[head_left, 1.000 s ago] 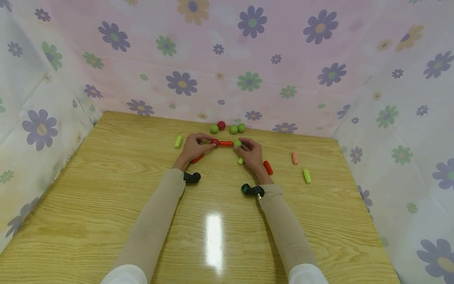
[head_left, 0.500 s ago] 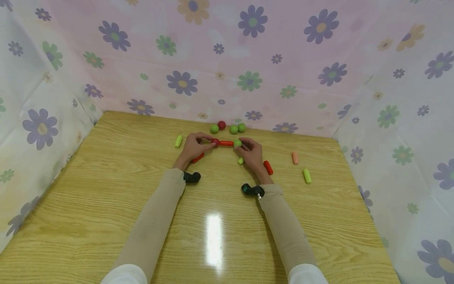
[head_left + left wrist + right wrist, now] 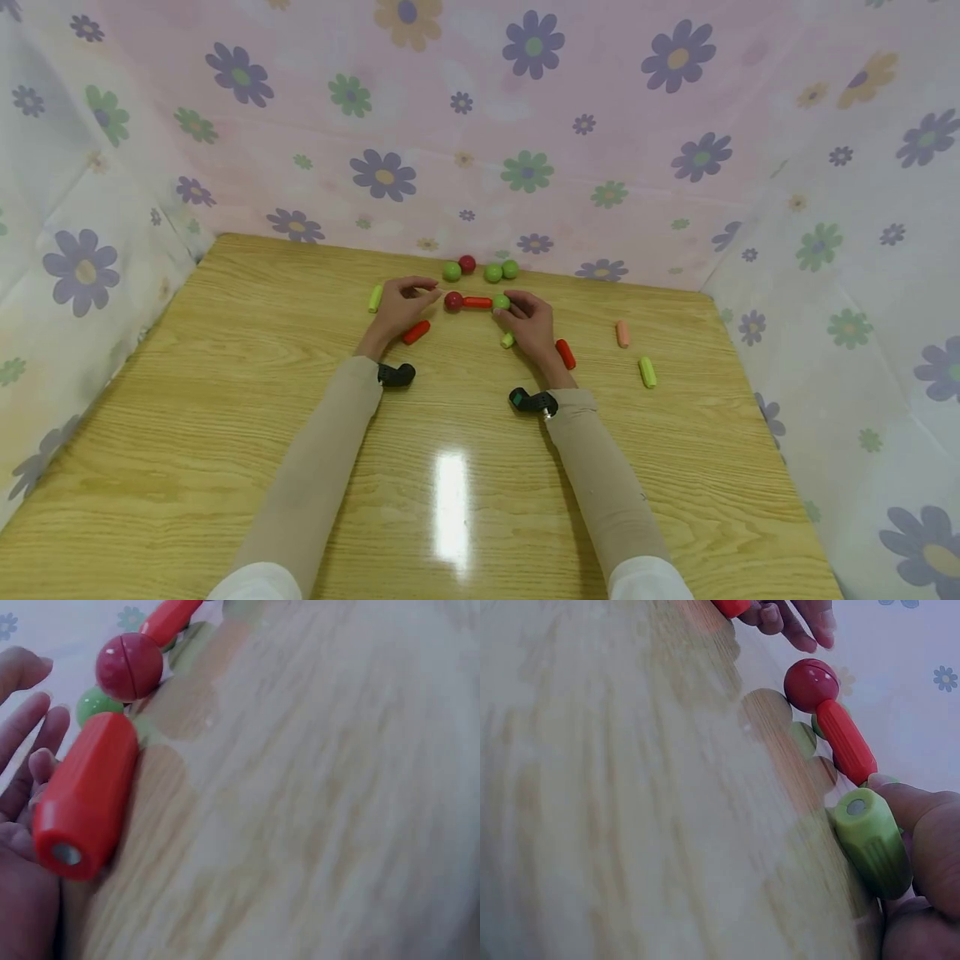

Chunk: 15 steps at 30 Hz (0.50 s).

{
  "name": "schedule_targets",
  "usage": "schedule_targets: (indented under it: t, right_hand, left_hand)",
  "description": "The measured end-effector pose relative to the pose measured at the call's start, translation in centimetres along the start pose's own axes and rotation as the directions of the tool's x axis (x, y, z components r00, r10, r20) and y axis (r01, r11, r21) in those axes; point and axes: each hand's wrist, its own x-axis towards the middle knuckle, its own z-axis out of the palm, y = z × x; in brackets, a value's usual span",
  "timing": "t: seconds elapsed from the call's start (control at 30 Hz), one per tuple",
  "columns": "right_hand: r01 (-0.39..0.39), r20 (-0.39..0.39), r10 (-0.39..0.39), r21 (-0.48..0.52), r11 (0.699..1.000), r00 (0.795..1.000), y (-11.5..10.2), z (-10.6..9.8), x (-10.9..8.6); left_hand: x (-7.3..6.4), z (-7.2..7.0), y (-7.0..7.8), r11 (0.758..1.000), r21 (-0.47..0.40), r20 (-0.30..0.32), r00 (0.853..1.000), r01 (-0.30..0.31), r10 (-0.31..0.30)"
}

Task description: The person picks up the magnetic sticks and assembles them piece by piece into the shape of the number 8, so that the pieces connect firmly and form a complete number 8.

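A red ball [image 3: 453,302], a red rod [image 3: 477,302] and a green ball [image 3: 501,303] lie joined in a row near the table's far side. My right hand [image 3: 532,329] pinches the green ball between thumb and fingers. Just left of the red ball, my left hand [image 3: 401,310] has its fingers parted and holds nothing. Beside its palm lies a second red rod [image 3: 86,799], with a metal disc in its end. Below the right hand's fingers sits a yellow-green rod [image 3: 871,844], also with a metal disc; in the head view the hand partly covers it.
Behind the row stand a dark red ball [image 3: 467,264] and several green balls [image 3: 493,272]. A yellow-green rod [image 3: 375,299] lies at left. On the right are a red rod [image 3: 566,354], a pink rod [image 3: 622,334] and a yellow-green rod [image 3: 647,372]. Flowered cloth [image 3: 465,125] encloses the table.
My left hand has let go of the red ball and moved a little left, uncovering more of the red rod beside it. The right hand keeps its pinch on the green ball.
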Motion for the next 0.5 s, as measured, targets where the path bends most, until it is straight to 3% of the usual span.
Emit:
schedule_targets:
  t: [0.23,0.37,0.5]
  right_hand:
    - [-0.008,0.0,0.008,-0.004,1.0,1.0,-0.2,0.1,0.0]
    - [-0.013,0.014,0.013,-0.005,1.0,1.0,-0.5,0.0,0.0]
    - [-0.026,0.031,0.026,0.005,1.0,0.999,-0.9,-0.1,-0.1]
  left_hand:
    - [-0.9,-1.0,0.8,0.985,-0.04,0.05,0.985,0.169,-0.167]
    - [-1.5,-1.6,1.2,0.978,0.014,0.135,0.969,0.209,-0.209]
    - [-2.0,-2.3,1.8,0.973,0.108,0.229,0.947,0.206,-0.226]
